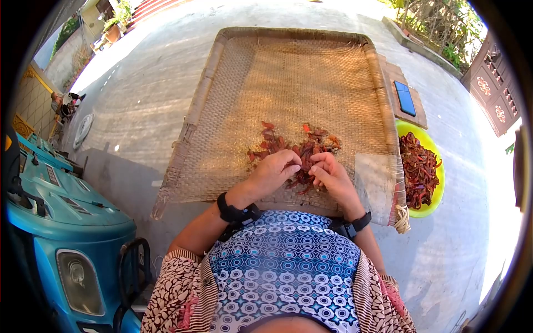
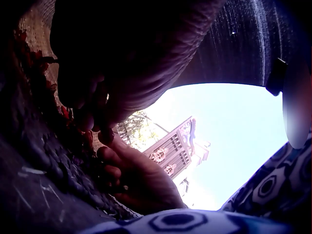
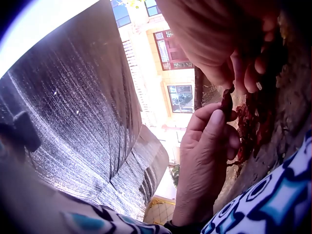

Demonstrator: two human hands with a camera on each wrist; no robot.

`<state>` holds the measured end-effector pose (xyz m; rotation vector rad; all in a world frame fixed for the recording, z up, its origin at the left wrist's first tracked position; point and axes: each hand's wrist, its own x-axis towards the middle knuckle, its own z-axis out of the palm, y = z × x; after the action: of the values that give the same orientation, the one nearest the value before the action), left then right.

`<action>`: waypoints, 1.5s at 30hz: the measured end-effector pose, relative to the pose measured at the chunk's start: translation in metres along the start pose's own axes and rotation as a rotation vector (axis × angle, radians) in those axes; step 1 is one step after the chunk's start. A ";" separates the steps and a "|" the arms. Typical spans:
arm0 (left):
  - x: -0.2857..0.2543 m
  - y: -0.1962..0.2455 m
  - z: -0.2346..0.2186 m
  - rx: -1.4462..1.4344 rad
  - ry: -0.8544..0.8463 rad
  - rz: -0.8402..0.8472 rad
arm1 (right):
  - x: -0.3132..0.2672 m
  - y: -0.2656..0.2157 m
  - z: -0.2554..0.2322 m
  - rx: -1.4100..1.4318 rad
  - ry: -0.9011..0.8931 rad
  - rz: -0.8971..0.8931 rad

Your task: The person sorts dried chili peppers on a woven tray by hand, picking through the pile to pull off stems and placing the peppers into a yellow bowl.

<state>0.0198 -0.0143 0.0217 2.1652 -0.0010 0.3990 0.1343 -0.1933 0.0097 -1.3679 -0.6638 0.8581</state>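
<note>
Both hands meet over a pile of dried red chili peppers (image 1: 319, 145) near the front of a large woven bamboo tray (image 1: 294, 77). My left hand (image 1: 275, 172) pinches one dark red chili pepper (image 3: 226, 103) between thumb and index finger, as the right wrist view shows. The fingertips of my right hand (image 1: 333, 178) meet the upper end of that same pepper, fingers curled in. In the left wrist view the right hand (image 2: 141, 178) faces the shadowed left hand (image 2: 131, 58). More peppers lie on the weave just beyond the fingers.
Right of the tray stands a yellow-green basin (image 1: 441, 186) full of dried chilies (image 1: 419, 172). A blue phone (image 1: 405, 98) lies on a flat brown board (image 1: 417, 115) behind it. At the left is a teal vehicle (image 1: 83, 222). A pale sheet (image 1: 375, 183) covers the tray's front right corner.
</note>
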 end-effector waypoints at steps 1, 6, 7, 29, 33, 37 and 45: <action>0.000 0.002 0.000 -0.004 -0.010 -0.021 | 0.000 -0.001 0.000 -0.010 0.003 0.008; 0.000 0.005 -0.001 -0.020 -0.032 -0.061 | -0.001 0.000 0.000 0.001 0.004 0.030; 0.000 0.005 -0.001 -0.035 -0.037 -0.086 | 0.000 0.000 -0.001 0.002 0.005 0.034; -0.003 0.008 -0.002 -0.142 -0.090 -0.156 | -0.001 0.003 -0.001 0.037 -0.015 0.020; -0.003 0.006 -0.001 -0.132 -0.112 -0.156 | -0.001 0.005 -0.002 0.036 -0.004 0.013; -0.004 -0.001 0.002 -0.146 -0.125 -0.160 | -0.002 0.002 -0.001 0.049 0.015 0.036; -0.004 0.001 0.001 -0.128 -0.121 -0.154 | -0.001 0.004 -0.002 0.072 0.014 0.044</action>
<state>0.0162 -0.0166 0.0207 2.0431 0.0698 0.1749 0.1345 -0.1952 0.0061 -1.3266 -0.5887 0.8981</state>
